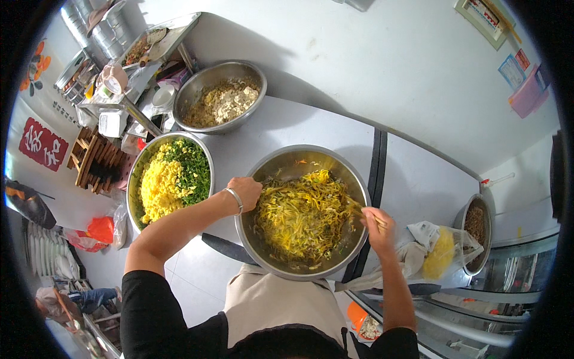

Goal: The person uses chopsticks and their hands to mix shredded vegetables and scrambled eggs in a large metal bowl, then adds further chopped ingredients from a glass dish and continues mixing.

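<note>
A large stainless steel mixing bowl [287, 272] stands before me at the table's front edge, filled with shredded yellow and green vegetables [305, 215]. My left hand [245, 194], with a silver bangle at the wrist, grips the bowl's left rim. In my right hand [379, 228] are wooden chopsticks [355, 207], their far ends down in the shreds at the bowl's right side. Blur over that hand and the shreds hides fine detail. To the left, partly behind my forearm, a steel bowl [211, 155] holds chopped scrambled egg [161, 184] and chopped greens [193, 166].
Behind stands another steel bowl [233, 125] of crumbly filling. A metal rack [139, 116] with a tray [179, 36] rises at back left. At right lie a plastic bag [437, 253] with yellow contents and a bowl [461, 211] of brown shreds. A person [76, 300] is at lower left.
</note>
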